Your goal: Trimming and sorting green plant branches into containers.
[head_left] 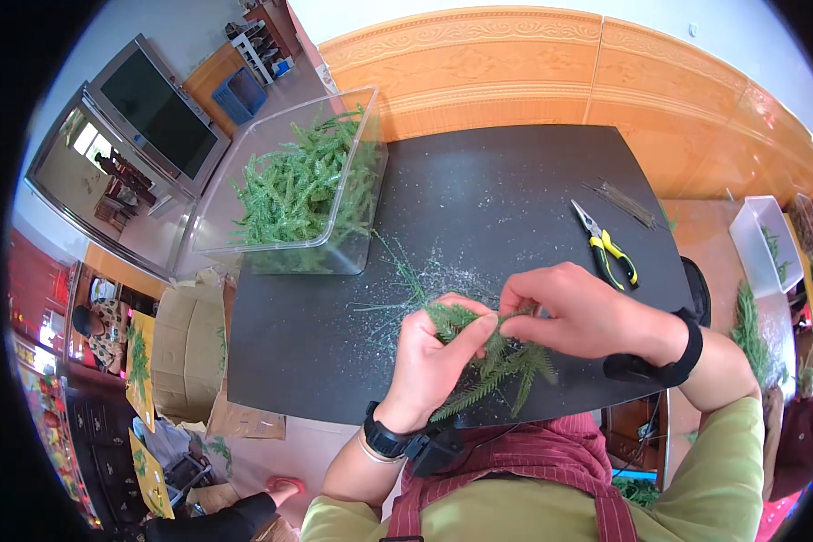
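Over the near edge of the dark table, my left hand (434, 354) pinches a bunch of green artificial pine sprigs (495, 372) between thumb and fingers. My right hand (569, 312) meets it from the right, thumb and forefinger closed on the top of the same bunch. The exact spot between the fingertips is partly hidden. Needled tips hang down below both hands. Behind them, loose thin green strands (411, 282) lie among pale flecks on the tabletop.
A clear plastic bin (357, 248) full of green sprigs stands at the table's (506, 172) back left. Yellow-black pliers (605, 244) and a bundle of thin dark wires (630, 204) lie to the right. A cardboard box (188, 352) is at left; another person (108, 330) sits farther off.
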Available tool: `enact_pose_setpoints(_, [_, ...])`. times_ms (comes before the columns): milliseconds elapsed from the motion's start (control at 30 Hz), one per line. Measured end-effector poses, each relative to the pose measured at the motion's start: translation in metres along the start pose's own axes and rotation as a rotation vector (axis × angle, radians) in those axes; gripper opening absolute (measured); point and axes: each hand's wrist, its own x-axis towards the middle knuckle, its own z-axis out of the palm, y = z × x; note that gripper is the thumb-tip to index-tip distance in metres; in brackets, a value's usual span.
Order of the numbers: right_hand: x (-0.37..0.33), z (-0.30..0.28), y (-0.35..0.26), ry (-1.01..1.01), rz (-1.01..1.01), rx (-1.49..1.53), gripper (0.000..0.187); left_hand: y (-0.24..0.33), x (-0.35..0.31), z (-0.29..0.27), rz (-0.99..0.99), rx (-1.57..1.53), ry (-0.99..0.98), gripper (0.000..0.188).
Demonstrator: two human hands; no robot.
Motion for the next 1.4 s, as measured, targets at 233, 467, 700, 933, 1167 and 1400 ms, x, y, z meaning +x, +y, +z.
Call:
enact_pose_setpoints(233, [0.001,0.007,0.016,0.058,-0.086,0.542,0.014,0.002,-0.001,0.003,0.05,-0.236,0.038,0.007])
enact_pose_setpoints(467, [-0.024,-0.007,-0.002,0.337,-0.136,0.121,0.013,0.012,-0.003,-0.009,0.085,0.259,0.108,0.022])
enact_pose_setpoints(700, [-0.024,0.003,-0.019,0.474,-0.271,-0.18,0.015,0.052,0.003,0.004,0.858,0.941,0.35,0.037])
enact_pose_setpoints(933, [-0.024,0.009,-0.032,0.495,-0.329,-0.137,0.015,0.05,0.001,0.003,0.726,0.813,0.053,0.031])
enact_pose_setpoints(1167, [-0.023,0.003,-0.037,0.393,-0.17,0.148,0.016,0.054,-0.01,0.004,0.323,0.598,0.061,0.025])
enact_pose_setpoints(1400, [-0.018,0.005,-0.035,0.415,-0.23,0.134,0.017,0.045,-0.007,-0.002,0.417,0.49,0.05,0.023])
